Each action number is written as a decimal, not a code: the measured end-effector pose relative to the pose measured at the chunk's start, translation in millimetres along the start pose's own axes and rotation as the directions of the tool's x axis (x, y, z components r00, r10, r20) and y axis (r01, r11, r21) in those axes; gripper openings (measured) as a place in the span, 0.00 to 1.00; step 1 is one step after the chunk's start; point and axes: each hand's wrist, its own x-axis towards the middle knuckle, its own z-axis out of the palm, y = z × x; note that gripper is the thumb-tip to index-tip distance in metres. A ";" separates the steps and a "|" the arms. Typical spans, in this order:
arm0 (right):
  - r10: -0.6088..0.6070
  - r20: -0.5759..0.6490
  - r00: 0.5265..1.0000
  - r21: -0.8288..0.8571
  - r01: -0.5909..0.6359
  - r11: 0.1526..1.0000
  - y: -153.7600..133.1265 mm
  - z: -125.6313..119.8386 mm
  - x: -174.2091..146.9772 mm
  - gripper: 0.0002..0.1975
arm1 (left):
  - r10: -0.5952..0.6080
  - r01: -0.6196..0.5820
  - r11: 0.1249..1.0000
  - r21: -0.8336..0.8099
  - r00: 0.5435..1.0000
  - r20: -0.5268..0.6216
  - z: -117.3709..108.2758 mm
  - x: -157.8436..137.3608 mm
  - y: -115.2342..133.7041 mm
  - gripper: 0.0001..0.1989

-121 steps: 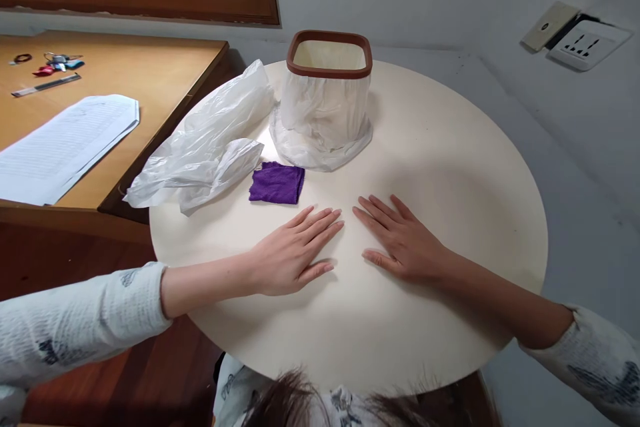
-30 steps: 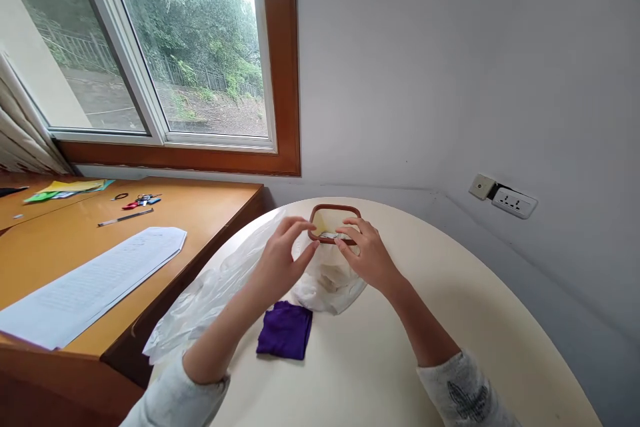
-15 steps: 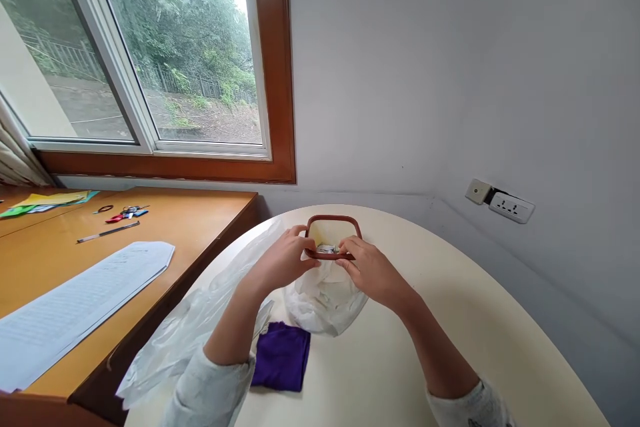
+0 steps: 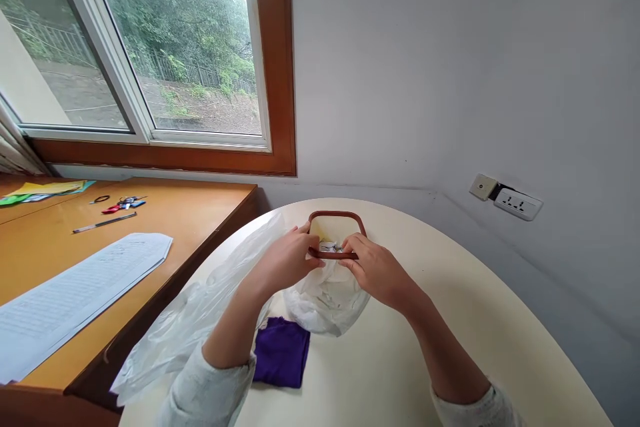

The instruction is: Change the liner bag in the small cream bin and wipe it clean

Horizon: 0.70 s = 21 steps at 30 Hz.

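Observation:
A small bin with a brown rounded-square rim (image 4: pixel 337 213) stands on the white table, and crumpled scraps (image 4: pixel 329 247) show inside it. A white plastic bag (image 4: pixel 325 310) hangs bunched below its near side. My left hand (image 4: pixel 287 259) pinches the near left corner of the rim, thumb outside and fingers over the edge. On the near right part, my right hand (image 4: pixel 377 271) grips the rim in the same way. Folded purple cloth (image 4: pixel 283 353) lies nearer to me, beside my left forearm. Another translucent plastic bag (image 4: pixel 185 327) spreads out under and left of that forearm.
The round white table (image 4: pixel 425 340) meets a brown desk (image 4: pixel 200 207) at left. On the desk are papers (image 4: pixel 90 293), a pen (image 4: pixel 104 222), red scissors (image 4: pixel 114 208) with small items and coloured sheets (image 4: pixel 47 190). A wall socket (image 4: pixel 517 203) is at right.
The view has shifted slightly. Both hands keep their hold on the rim, with little visible movement of the bin or the bag.

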 end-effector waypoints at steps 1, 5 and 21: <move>0.001 -0.001 1.000 0.000 -0.001 1.000 -0.1 -0.1 0.2 0.02 | -0.003 0.003 1.000 0.007 1.000 -0.002 -0.2 0.2 0.9 0.05; 0.001 0.002 1.000 -0.001 -0.001 1.000 -0.6 -0.4 0.8 0.02 | -0.012 0.012 0.999 0.029 1.000 -0.009 -1.0 0.1 2.7 0.04; -0.006 0.004 1.000 0.010 0.006 1.000 -1.3 -0.2 0.7 0.01 | -0.001 0.002 1.000 0.001 0.999 -0.047 0.3 0.3 2.6 0.06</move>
